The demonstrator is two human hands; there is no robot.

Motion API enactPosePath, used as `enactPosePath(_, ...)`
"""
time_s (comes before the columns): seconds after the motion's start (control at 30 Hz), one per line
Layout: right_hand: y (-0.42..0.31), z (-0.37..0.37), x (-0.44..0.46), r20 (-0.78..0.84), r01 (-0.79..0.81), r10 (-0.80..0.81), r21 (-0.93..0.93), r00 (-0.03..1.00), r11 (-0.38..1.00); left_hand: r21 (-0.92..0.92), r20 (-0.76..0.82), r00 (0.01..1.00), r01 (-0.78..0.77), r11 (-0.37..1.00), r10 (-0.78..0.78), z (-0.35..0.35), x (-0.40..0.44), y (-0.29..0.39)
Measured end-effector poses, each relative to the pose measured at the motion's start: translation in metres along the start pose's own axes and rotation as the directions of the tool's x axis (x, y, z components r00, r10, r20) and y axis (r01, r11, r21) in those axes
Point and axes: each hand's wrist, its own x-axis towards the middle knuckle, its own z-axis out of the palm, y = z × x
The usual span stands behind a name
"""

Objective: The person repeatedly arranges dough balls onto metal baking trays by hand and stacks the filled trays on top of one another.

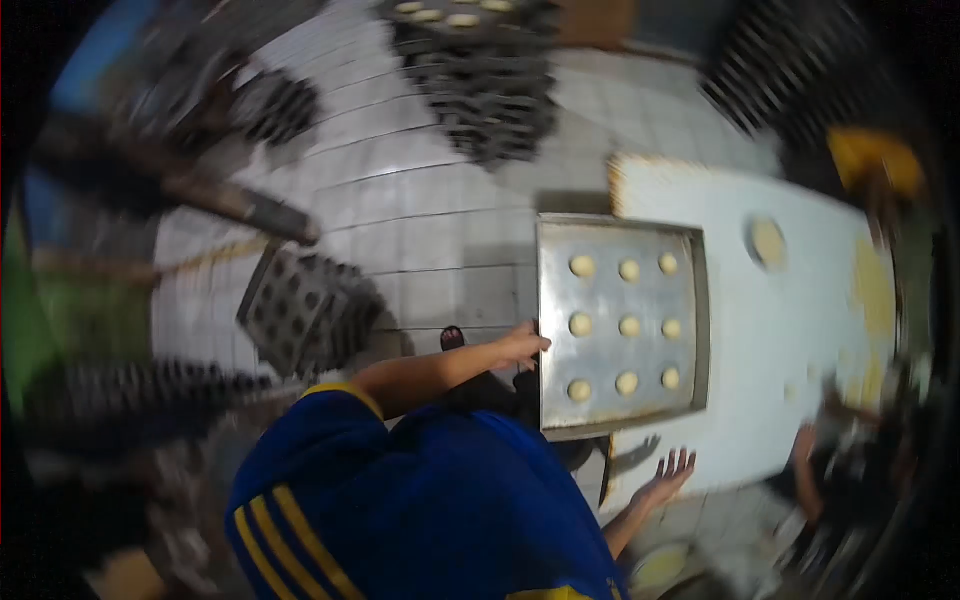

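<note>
A rectangular metal tray (600, 295) with several round pale dough balls (629, 326) in rows lies partly on the white tabletop (740, 390), its left part beyond the table's edge. My left hand (522, 345) grips the tray's left rim, fingers closed on it. Below the tray's lower right corner, my right hand (672, 480) is held apart from it, palm up with the fingers spread, holding nothing. Farther right on the table is a blurred round pale item (768, 243).
Stacks of dark trays stand on the tiled floor at the top (490, 100), left (310, 300) and upper right (775, 60). A co-worker's hand (806, 443) shows at the table's lower right; a person in yellow (875, 160) is at the upper right.
</note>
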Motion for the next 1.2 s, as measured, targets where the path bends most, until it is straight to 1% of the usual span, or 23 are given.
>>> enactPosePath(0.1,0.009,0.051,0.006,0.151,0.003,0.003,-0.045,0.989,0.999,-0.105,-0.141,0.988,-0.075,0.992,0.060,-0.066,-0.067,-0.020)
enactPosePath(0.2,0.009,0.121,-0.016,0.315,0.038,-0.007,-0.093,0.949,0.995,-0.280,-0.267,0.963,-0.104,0.954,0.027,-0.130,-0.143,-0.054)
enactPosePath(0.27,0.010,0.173,-0.036,0.398,0.014,0.029,-0.104,0.917,0.994,-0.454,-0.314,0.945,-0.234,0.860,0.091,-0.178,-0.193,-0.086)
enactPosePath(0.3,0.013,0.198,-0.051,0.438,0.028,0.029,-0.121,0.898,0.992,-0.513,-0.332,0.920,-0.360,0.779,0.206,-0.200,-0.229,-0.098)
enactPosePath(0.33,0.013,0.221,-0.064,0.490,0.037,0.039,-0.146,0.871,0.989,-0.532,-0.362,0.908,-0.387,0.754,0.211,-0.215,-0.255,-0.110)
enactPosePath(0.4,0.018,0.263,-0.086,0.608,0.009,0.079,-0.141,0.790,0.990,-0.573,-0.562,0.820,-0.482,0.663,0.110,-0.245,-0.297,-0.133)
enactPosePath(0.43,0.023,0.287,-0.087,0.632,0.023,0.076,-0.148,0.771,0.989,-0.580,-0.580,0.807,-0.502,0.642,0.107,-0.264,-0.305,-0.153)
enactPosePath(0.5,0.037,0.313,-0.100,0.724,-0.079,0.137,-0.113,0.676,0.990,-0.663,-0.599,0.800,-0.525,0.533,0.043,-0.322,-0.293,-0.195)
enactPosePath(0.53,0.037,0.328,-0.107,0.719,-0.072,0.121,-0.098,0.684,0.993,-0.655,-0.650,0.760,-0.560,0.508,-0.001,-0.340,-0.297,-0.216)
enactPosePath(0.57,0.036,0.347,-0.109,0.763,-0.098,0.203,-0.182,0.613,0.979,-0.644,-0.695,0.717,-0.594,0.483,-0.046,-0.352,-0.302,-0.238)
enactPosePath(0.6,0.037,0.359,-0.118,0.778,-0.129,0.260,-0.228,0.571,0.965,-0.590,-0.737,0.676,-0.624,0.512,-0.026,-0.359,-0.332,-0.217)
enactPosePath(0.67,0.032,0.377,-0.126,0.731,-0.150,0.238,-0.185,0.639,0.971,-0.532,-0.782,0.623,-0.681,0.503,0.017,-0.388,-0.346,-0.228)
enactPosePath(0.7,0.034,0.384,-0.128,0.745,-0.143,0.287,-0.252,0.602,0.957,-0.491,-0.822,0.569,-0.709,0.507,-0.001,-0.390,-0.368,-0.220)
enactPosePath(0.73,0.038,0.391,-0.128,0.754,-0.134,0.336,-0.318,0.565,0.939,-0.499,-0.847,0.523,-0.718,0.484,-0.097,-0.398,-0.372,-0.217)
enactPosePath(0.8,0.053,0.383,-0.113,0.739,-0.142,0.310,-0.283,0.598,0.949,-0.429,-0.881,0.471,-0.752,0.500,-0.047,-0.415,-0.367,-0.239)
enactPosePath(0.87,0.054,0.380,-0.111,0.574,-0.198,0.401,-0.383,0.714,0.902,-0.419,-0.877,0.480,-0.763,0.492,-0.004,-0.418,-0.373,-0.221)
enactPosePath(0.9,0.073,0.365,-0.091,0.579,-0.278,0.432,-0.338,0.692,0.899,-0.414,-0.874,0.486,-0.755,0.508,0.010,-0.417,-0.374,-0.210)
enactPosePath(0.93,0.077,0.359,-0.081,0.570,-0.295,0.434,-0.324,0.698,0.899,-0.448,-0.865,0.501,-0.737,0.507,-0.037,-0.418,-0.370,-0.199)
enactPosePath(1.0,0.084,0.357,-0.068,0.473,-0.223,0.472,-0.490,0.744,0.842,-0.475,-0.852,0.518,-0.710,0.521,-0.070,-0.423,-0.358,-0.163)
enactPosePath(1.07,0.089,0.357,-0.060,0.460,-0.290,0.479,-0.424,0.748,0.858,-0.338,-0.829,0.508,-0.789,0.513,0.233,-0.414,-0.337,-0.110)
enactPosePath(1.1,0.088,0.360,-0.054,0.413,-0.324,0.505,-0.434,0.758,0.841,-0.490,-0.798,0.575,-0.793,0.363,0.179,-0.404,-0.330,-0.056)
enactPosePath(1.13,0.086,0.363,-0.048,0.366,-0.359,0.531,-0.442,0.764,0.822,-0.494,-0.789,0.584,-0.787,0.370,0.191,-0.407,-0.309,-0.029)
enactPosePath(1.2,0.080,0.374,-0.035,0.342,-0.346,0.520,-0.456,0.782,0.820,-0.412,-0.703,0.531,-0.847,0.337,0.474,-0.411,-0.269,0.019)
